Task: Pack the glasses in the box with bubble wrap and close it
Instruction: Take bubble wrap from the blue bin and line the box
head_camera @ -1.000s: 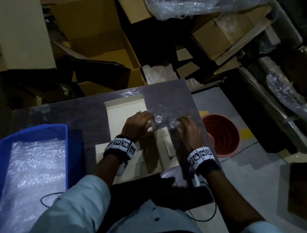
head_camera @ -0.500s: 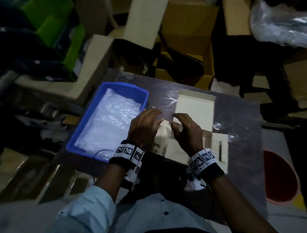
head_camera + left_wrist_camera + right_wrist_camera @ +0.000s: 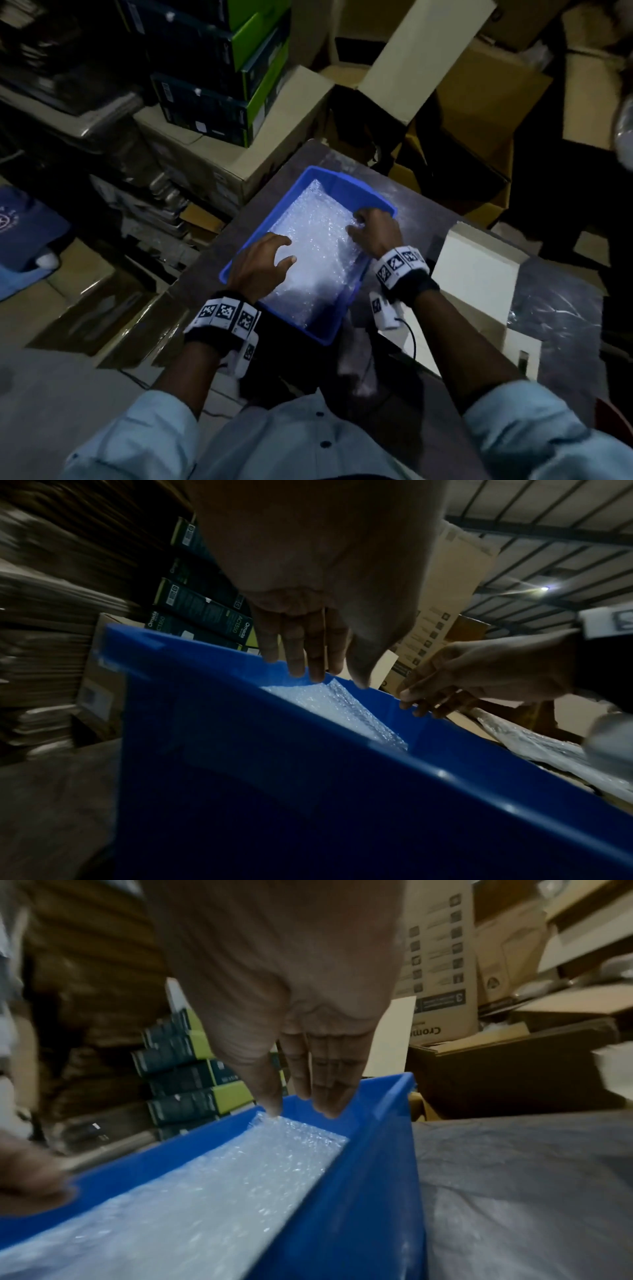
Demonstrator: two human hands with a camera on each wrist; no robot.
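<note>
A blue bin (image 3: 352, 185) stands on the left part of the table, lined with a sheet of bubble wrap (image 3: 315, 246). My left hand (image 3: 281, 251) hovers over the wrap's near left part with fingers spread and holds nothing. At the bin's far right corner my right hand (image 3: 358, 222) points its fingertips down onto the wrap's edge. The right wrist view shows the thumb and fingers (image 3: 325, 1096) straight, just above the wrap (image 3: 205, 1177), with a gap between them. A flat white box (image 3: 476, 270) lies to the right of the bin. No glasses are visible.
The dark table (image 3: 555, 308) has a shiny film on it and ends just left of the bin. Stacked green-and-dark cartons (image 3: 219, 68) and open cardboard boxes (image 3: 376, 113) crowd the floor behind and to the left. Cables hang from both wrist bands.
Both hands left the glasses and the white box at the table's right and moved left to the blue bin. The head view swung left with them.
</note>
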